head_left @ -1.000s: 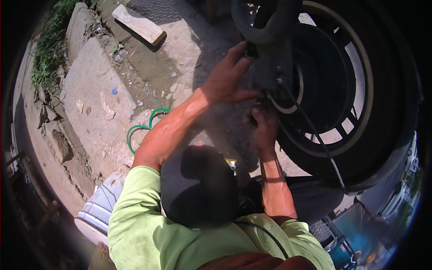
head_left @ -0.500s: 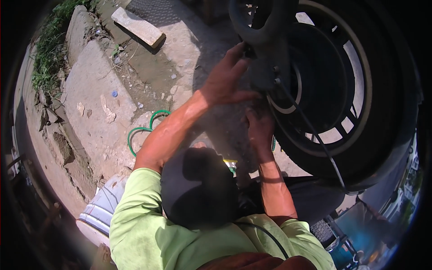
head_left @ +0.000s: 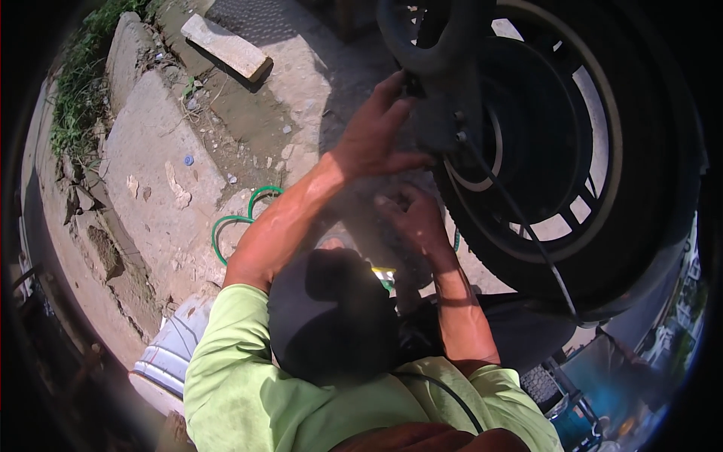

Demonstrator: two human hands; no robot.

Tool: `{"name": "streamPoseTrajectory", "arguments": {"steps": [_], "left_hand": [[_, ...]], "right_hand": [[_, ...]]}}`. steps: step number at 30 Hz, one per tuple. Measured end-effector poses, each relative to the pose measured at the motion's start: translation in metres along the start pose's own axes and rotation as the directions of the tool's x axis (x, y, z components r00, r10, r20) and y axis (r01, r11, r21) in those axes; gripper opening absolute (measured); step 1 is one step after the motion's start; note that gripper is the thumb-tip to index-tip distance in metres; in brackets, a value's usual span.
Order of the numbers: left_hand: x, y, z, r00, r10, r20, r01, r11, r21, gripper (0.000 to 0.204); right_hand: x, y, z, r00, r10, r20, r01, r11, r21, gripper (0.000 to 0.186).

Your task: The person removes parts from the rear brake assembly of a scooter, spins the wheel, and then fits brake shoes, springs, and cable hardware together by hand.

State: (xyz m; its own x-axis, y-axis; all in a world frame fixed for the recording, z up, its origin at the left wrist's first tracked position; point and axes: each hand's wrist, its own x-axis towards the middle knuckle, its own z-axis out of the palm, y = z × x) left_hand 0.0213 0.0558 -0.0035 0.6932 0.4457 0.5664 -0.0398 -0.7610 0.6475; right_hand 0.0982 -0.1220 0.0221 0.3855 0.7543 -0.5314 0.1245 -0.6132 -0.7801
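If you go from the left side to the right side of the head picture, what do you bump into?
Grass → green hose → left hand → right hand → black wheel.

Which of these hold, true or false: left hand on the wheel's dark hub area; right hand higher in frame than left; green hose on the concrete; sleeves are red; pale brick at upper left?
1. The left hand rests on the dark hub parts of the big black wheel. True.
2. The right hand is higher in frame than the left. False: it is lower.
3. A green coiled hose lies on the concrete ground. True.
4. The sleeves are red. False: the shirt is light green.
5. A pale rectangular brick lies at upper left. True.
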Motion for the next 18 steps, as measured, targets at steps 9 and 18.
{"name": "streamPoseTrajectory", "arguments": {"steps": [9, 18], "left_hand": [[0.0, 0.0, 0.001, 1.0, -0.003, 0.014, 0.003, 1.0, -0.002, 0.09], [0.002, 0.002, 0.002, 0.999, 0.022, -0.046, -0.023, 1.0, -0.006, 0.09]], "right_hand": [[0.004, 0.006, -0.007, 0.917, -0.338, -0.214, 0.332, 0.941, -0.066, 0.037], [0.016, 0.025, -0.006, 0.775, -0.49, -0.398, 0.43, 0.872, -0.235, 0.026]]}}
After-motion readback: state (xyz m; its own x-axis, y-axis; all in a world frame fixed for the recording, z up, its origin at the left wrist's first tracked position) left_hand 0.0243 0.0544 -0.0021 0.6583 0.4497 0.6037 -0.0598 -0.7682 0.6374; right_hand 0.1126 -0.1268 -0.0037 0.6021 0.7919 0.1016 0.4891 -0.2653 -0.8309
